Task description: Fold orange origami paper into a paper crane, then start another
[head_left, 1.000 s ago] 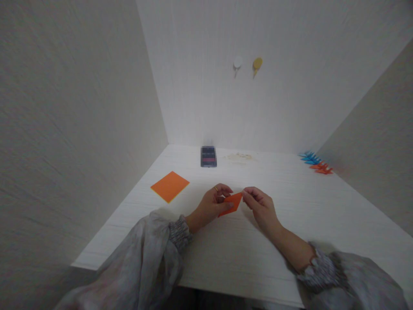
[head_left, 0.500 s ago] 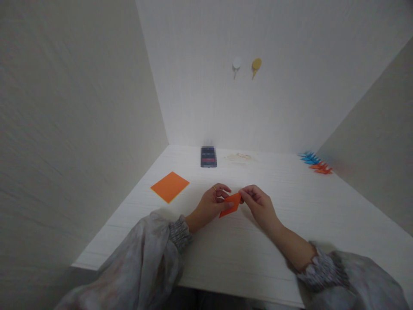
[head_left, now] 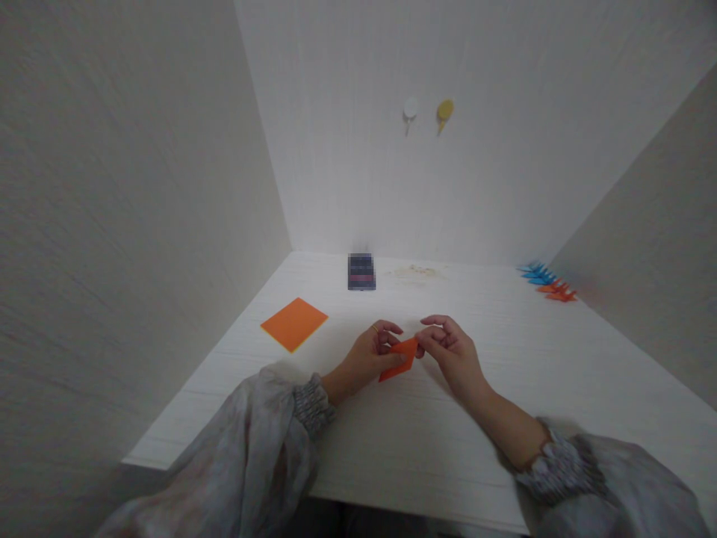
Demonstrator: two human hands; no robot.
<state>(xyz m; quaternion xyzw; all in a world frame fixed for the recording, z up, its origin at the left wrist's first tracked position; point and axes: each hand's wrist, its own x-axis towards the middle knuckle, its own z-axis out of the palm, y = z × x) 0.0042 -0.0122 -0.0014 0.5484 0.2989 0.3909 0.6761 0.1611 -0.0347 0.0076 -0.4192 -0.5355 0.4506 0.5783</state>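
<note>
Head view: folded paper (head_left: pixel 408 350), two-point hold

The paper is held over the worktop (head_left: pixel 403 448), right of the flat orange sheet (head_left: pixel 294 325). The left hand's (head_left: pixel 370 357) grip is clamped on its body, presumably to steady it; the right hand's (head_left: pixel 455 355) grip pinches the corner farthest from the sheet, likely for fine control. Versus half a second earlier, the right hand's free fingers are spread wider.

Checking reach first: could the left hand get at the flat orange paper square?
Likely yes; nothing blocks the left hand from the paper square, though that hand holds folded orange paper.
</note>
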